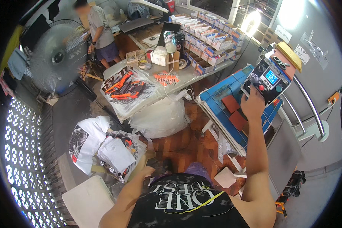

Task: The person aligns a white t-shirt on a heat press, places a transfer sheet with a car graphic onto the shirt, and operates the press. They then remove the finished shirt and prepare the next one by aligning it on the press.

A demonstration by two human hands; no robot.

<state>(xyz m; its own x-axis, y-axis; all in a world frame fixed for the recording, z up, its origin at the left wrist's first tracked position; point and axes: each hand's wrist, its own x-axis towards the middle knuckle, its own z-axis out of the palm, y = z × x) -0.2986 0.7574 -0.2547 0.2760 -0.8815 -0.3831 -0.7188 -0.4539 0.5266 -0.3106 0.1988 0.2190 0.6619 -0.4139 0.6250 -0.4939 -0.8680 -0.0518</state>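
Head view: the right hand [254,100] reaches out to the black handle [251,80] on the front of a control unit [271,78] at the person's right. The left hand [145,173] hangs low beside the body, near a pile of white folded garments [116,154]. The right fingers overlap the handle and the left hand shows small, so I cannot tell whether the one is wrapped round or merely resting, nor whether the other is spread or curled.

The control unit carries a lit blue display, a red button and a green one, with scissors [281,62] lying on top near a yellow pad [289,56]. It stands over the far right part of a blue board [216,98], where two reddish-brown pads [238,121] lie just beside the right forearm.

Ahead, a grey tabletop [195,77] bears an orange-and-black printed sheet [125,87], a propped phone [170,41] and rows of small cardboard boxes [205,34]. To the left stand a large fan [57,57] and a co-worker in a grey shirt [98,30].
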